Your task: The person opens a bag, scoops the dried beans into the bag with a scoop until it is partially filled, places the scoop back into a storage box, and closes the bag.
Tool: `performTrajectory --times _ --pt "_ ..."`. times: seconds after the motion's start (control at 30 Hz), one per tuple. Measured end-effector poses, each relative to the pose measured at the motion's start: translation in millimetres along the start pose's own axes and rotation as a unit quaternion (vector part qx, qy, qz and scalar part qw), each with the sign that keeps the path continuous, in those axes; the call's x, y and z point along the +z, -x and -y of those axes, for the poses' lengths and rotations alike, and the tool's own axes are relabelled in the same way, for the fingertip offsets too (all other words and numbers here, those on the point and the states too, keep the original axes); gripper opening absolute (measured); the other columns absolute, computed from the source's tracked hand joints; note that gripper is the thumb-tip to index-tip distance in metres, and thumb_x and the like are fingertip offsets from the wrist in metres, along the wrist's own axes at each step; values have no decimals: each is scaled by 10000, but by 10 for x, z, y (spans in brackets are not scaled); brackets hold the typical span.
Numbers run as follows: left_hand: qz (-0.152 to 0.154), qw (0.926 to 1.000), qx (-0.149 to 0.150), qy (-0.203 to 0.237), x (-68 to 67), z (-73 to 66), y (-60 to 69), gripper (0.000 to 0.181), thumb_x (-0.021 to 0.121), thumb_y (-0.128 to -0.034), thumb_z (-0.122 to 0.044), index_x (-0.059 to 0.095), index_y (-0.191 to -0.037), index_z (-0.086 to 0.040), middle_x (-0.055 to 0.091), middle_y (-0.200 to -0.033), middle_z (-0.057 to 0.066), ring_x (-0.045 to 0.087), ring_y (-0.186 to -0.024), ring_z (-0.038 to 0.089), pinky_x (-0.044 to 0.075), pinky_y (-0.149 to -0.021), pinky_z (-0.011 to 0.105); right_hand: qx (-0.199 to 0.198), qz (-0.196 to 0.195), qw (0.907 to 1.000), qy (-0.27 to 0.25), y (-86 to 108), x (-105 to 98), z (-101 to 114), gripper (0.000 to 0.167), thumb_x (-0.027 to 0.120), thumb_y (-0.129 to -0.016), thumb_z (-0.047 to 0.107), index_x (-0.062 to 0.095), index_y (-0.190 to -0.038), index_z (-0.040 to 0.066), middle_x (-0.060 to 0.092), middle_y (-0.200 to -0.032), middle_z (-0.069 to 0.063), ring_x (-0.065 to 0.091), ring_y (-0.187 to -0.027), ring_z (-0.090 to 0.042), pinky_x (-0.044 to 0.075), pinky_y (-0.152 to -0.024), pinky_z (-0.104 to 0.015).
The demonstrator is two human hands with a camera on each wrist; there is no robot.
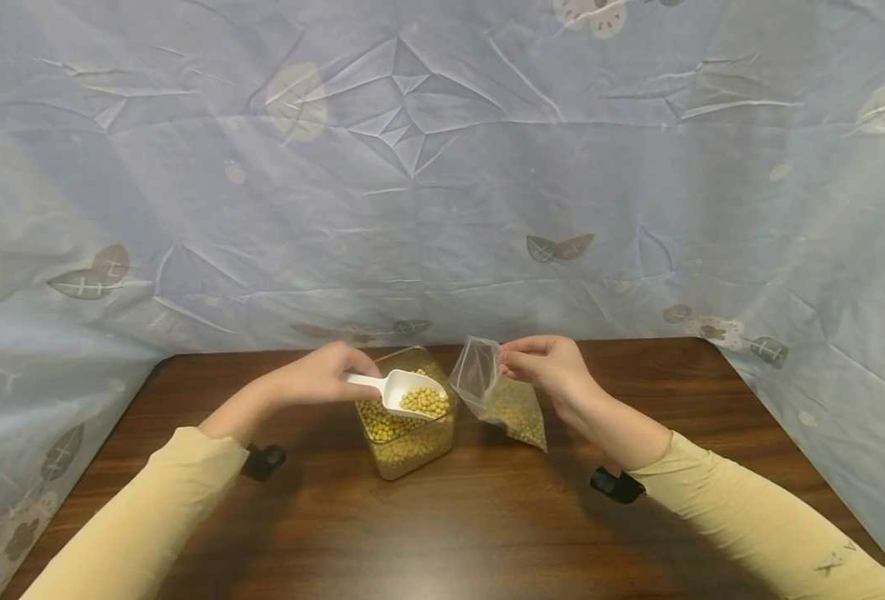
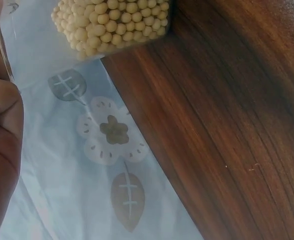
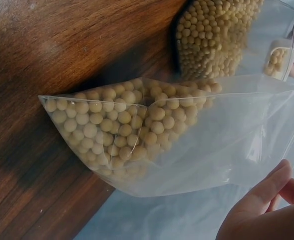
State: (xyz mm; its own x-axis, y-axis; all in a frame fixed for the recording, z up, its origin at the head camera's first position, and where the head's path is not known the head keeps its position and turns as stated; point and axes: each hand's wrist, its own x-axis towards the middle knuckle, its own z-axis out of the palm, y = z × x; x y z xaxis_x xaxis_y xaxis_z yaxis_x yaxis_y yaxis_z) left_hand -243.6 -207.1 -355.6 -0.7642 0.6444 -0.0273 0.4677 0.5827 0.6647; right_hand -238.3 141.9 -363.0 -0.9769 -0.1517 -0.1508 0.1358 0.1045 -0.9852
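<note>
My left hand (image 1: 327,375) grips the handle of a small white scoop (image 1: 394,389). Yellow soybeans (image 1: 424,402) lie in the scoop, held over a clear square container (image 1: 417,467) that has more soybeans inside. To the right, a clear plastic bag (image 1: 478,373) is pinched near its upper edge by my right hand (image 1: 551,371). Soybeans (image 3: 112,125) fill the lower part of this bag in the right wrist view. Its mouth leans toward the container. In the left wrist view, only part of the left hand (image 2: 2,145) shows, with the scoop out of sight.
Everything is on a dark brown wooden table (image 1: 420,533). A pale blue cloth (image 1: 412,208) with leaf and flower prints hangs behind the table and along both sides. The container stands near the table's back edge.
</note>
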Motion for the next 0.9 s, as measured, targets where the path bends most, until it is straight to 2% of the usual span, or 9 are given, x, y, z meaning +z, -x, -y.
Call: performTrajectory --times 0.13,0.37,0.63,0.8,0.9 --pt "-66 9999 -60 77 2 8 27 203 774 -929 -168 804 -1035 3 803 -941 80 637 -777 81 533 -767 259 7 -19 10000 50 1 -5 2 307 671 -1028 48 675 -1259 -154 757 -1037 -4 749 -843 -37 623 -857 -218" --pt "-179 9998 27 108 -15 10 86 198 771 -930 -167 805 -1025 2 798 -919 74 624 -756 66 520 -746 232 9 -2 10000 38 0 2 6 313 663 -1030 39 667 -1271 -161 755 -1025 3 750 -835 -30 622 -850 -211" --pt "-275 9991 -140 283 -20 80 147 218 766 -938 -156 793 -1050 29 800 -942 96 643 -768 86 528 -757 236 42 19 10000 36 -2 8 0 334 679 -1023 49 663 -1291 -150 758 -1026 3 751 -834 -30 620 -849 -209" --pt "-307 9981 -228 479 -34 113 155 214 746 -955 -158 791 -1072 15 806 -999 107 696 -853 135 555 -815 245 82 5 10000 32 -6 18 4 334 687 -1020 57 670 -1289 -141 757 -1049 -18 752 -838 -34 621 -857 -214" --pt "-324 9982 -155 489 -50 105 128 203 735 -969 -154 790 -1079 7 809 -1034 115 718 -933 147 565 -875 267 105 2 9999 43 -5 24 9 339 687 -1021 58 667 -1295 -141 758 -1052 -20 753 -838 -34 623 -878 -231"
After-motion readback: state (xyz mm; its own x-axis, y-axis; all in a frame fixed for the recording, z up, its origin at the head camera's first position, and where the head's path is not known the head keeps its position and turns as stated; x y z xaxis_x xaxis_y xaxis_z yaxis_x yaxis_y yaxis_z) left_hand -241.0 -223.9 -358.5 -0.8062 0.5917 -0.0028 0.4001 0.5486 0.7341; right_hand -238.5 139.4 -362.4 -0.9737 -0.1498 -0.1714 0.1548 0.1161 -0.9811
